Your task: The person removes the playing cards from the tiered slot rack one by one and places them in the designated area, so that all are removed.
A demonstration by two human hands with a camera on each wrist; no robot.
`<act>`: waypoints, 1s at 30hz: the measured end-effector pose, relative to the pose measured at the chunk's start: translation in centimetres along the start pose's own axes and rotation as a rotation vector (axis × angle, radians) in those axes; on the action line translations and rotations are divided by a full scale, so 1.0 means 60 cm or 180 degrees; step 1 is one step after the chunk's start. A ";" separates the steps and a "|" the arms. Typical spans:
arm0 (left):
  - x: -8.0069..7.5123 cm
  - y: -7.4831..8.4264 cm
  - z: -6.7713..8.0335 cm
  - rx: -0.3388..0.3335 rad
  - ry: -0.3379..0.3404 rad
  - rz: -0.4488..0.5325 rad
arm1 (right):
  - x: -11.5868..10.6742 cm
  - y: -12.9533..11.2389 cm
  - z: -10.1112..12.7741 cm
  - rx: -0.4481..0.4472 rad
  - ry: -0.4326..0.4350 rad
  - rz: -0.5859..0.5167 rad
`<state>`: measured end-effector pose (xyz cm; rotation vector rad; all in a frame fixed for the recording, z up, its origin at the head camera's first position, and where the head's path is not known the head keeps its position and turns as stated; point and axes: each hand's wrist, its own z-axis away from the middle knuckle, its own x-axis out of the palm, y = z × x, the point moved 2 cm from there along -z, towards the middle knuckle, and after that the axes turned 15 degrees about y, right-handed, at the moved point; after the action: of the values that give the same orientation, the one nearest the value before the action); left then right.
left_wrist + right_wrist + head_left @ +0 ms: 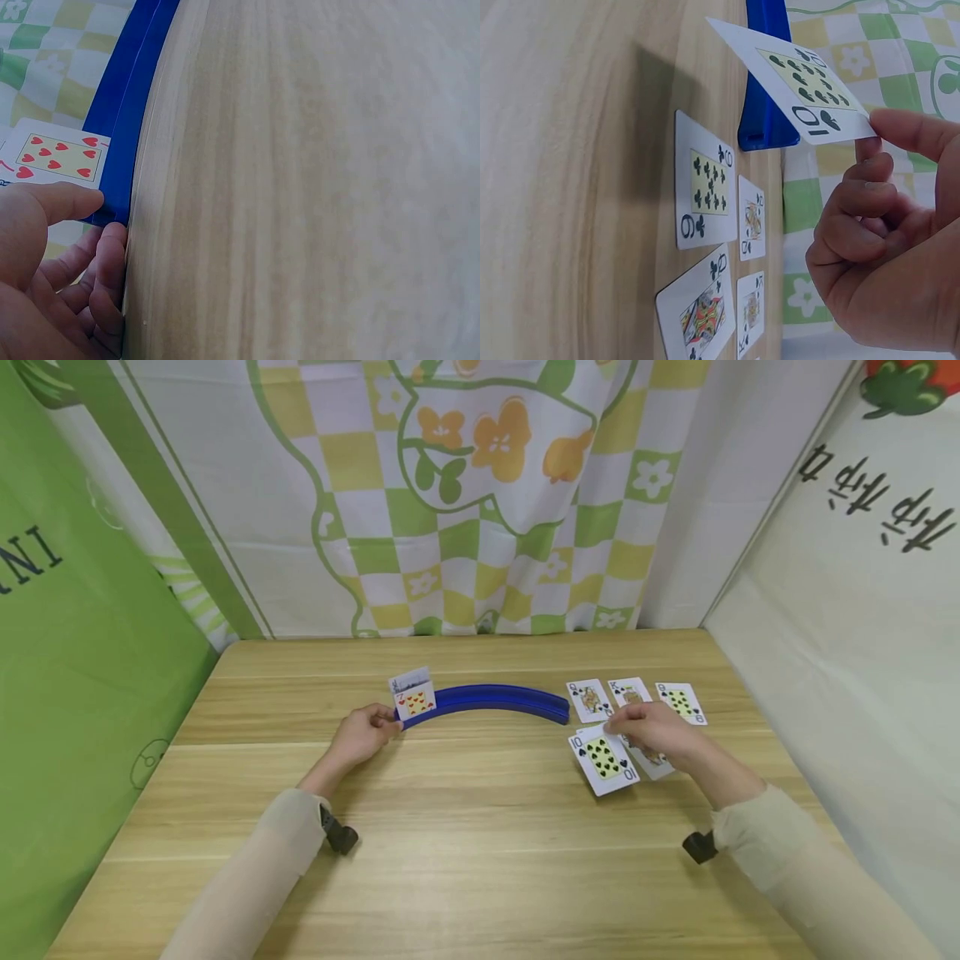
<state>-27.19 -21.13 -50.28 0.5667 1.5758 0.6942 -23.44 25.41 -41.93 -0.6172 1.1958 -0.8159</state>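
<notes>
At the left end of a curved blue card holder (495, 697), my left hand (362, 733) pinches the holder's tip between thumb and fingers. Beside those fingertips a seven of hearts (416, 701) stands in the holder, with another card (408, 678) showing behind it. In the right wrist view, my right hand (892, 225) pinches a corner of a black ten playing card (810, 86), raised and tilted above the table. Below the ten lie a nine of clubs (705, 184) and a queen (701, 319), which my right hand partly covers in the head view.
Further back on the right of the wooden table (450, 860) lie a face-up queen (588, 700), a king (630, 690) and another nine (681, 702). Patterned curtains (487, 568) hang behind the table, and cloth walls stand at both sides.
</notes>
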 end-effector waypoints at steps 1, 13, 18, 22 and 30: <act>0.000 0.000 0.000 0.0001 -0.0005 -0.0004 | 0.000 0.003 0.000 0.0007 -0.0011 -0.0005; -0.001 0.002 0.000 0.0000 0.0018 0.0005 | -0.006 0.031 0.015 -0.0107 -0.0203 0.0274; -0.001 0.002 0.001 0.0006 0.0011 -0.0003 | -0.003 0.042 0.015 -0.0301 -0.0269 0.0406; 0.000 0.002 -0.001 0.0007 0.0009 0.0001 | 0.000 0.050 0.015 -0.0325 -0.0258 0.0637; -0.001 0.001 0.001 -0.0013 0.0003 0.0002 | 0.007 0.056 0.023 -0.0414 -0.0173 0.0769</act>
<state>-27.13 -21.11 -50.18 0.5638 1.5748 0.6981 -21.32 27.02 -44.44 -0.5835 1.2526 -0.5181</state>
